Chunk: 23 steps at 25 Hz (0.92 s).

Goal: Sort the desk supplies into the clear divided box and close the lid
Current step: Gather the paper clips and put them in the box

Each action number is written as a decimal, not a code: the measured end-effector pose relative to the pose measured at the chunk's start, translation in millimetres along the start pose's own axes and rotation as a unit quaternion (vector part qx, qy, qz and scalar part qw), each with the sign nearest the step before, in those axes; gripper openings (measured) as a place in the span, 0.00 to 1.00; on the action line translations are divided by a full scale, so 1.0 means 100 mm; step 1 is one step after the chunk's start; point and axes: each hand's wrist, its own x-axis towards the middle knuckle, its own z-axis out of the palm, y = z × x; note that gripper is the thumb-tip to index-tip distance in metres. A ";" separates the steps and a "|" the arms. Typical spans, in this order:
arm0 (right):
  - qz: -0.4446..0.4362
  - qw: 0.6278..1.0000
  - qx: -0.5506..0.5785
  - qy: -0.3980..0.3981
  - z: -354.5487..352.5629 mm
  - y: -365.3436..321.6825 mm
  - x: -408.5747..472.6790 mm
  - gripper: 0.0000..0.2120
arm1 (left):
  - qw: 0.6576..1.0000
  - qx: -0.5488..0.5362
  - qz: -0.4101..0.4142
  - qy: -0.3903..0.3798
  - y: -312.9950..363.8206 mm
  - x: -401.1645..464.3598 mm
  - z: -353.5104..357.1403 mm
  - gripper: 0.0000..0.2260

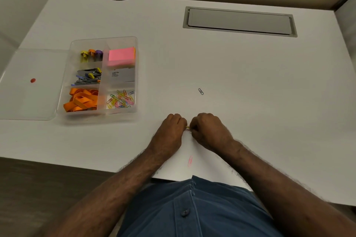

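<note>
Paper clips point(200, 91): two loose on desk point(250, 75)

On the white desk point(250, 75) are set a clear divided box point(134, 75) at left, its lid point(28, 102) beside it, a dark paper clip point(200, 91) centrally and a pink paper clip point(190, 160) near the edge.

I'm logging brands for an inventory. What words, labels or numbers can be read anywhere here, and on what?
"carlin", or something close, the letters too blurred to be sure: on the grey card in the clear divided box, in front of the pink sticky notes.
Smaller lines under that word: too small to read.
Nothing else carries readable text.
</note>
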 end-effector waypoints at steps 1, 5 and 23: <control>0.022 1.000 0.022 -0.002 -0.02 -0.01 0.03 0.07 | 1.000 -0.008 -0.004 0.003 -0.01 0.01 -0.02 0.07; 0.076 0.991 0.110 0.004 -0.11 -0.08 0.15 0.03 | 0.999 -0.029 -0.022 0.008 -0.08 0.05 -0.12 0.07; -0.064 0.979 0.184 0.058 -0.49 -1.56 1.18 0.06 | 0.976 0.008 -0.100 0.194 -1.25 -0.15 -1.48 0.05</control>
